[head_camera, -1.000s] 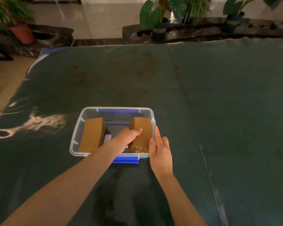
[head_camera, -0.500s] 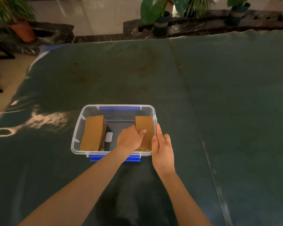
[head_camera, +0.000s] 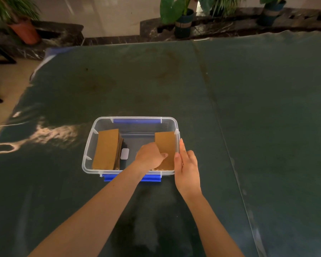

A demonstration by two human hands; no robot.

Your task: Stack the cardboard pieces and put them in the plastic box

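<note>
Two stacks of flat brown cardboard pieces lie inside the clear plastic box with blue latches (head_camera: 171, 120). The right stack (head_camera: 166, 143) sits under the left hand (head_camera: 150, 156), whose curled grip presses its top without clasping it. The left stack (head_camera: 106, 149) lies well left of that grip. The right hand (head_camera: 187, 166), its grip flat and open, rests against the box's outer right wall, on the dark green bench (head_camera: 248, 108).

A wide table (head_camera: 248, 108) under a dark green glossy cover filled most of the view, with glare patches near its left edge. Beyond it ran a dark marble ledge (head_camera: 239, 26) holding plants in dark pots (head_camera: 183, 25). At far left stood a terracotta pot (head_camera: 25, 32). The floor (head_camera: 0, 84) was pale beige tile, and the light was dim and warm.
</note>
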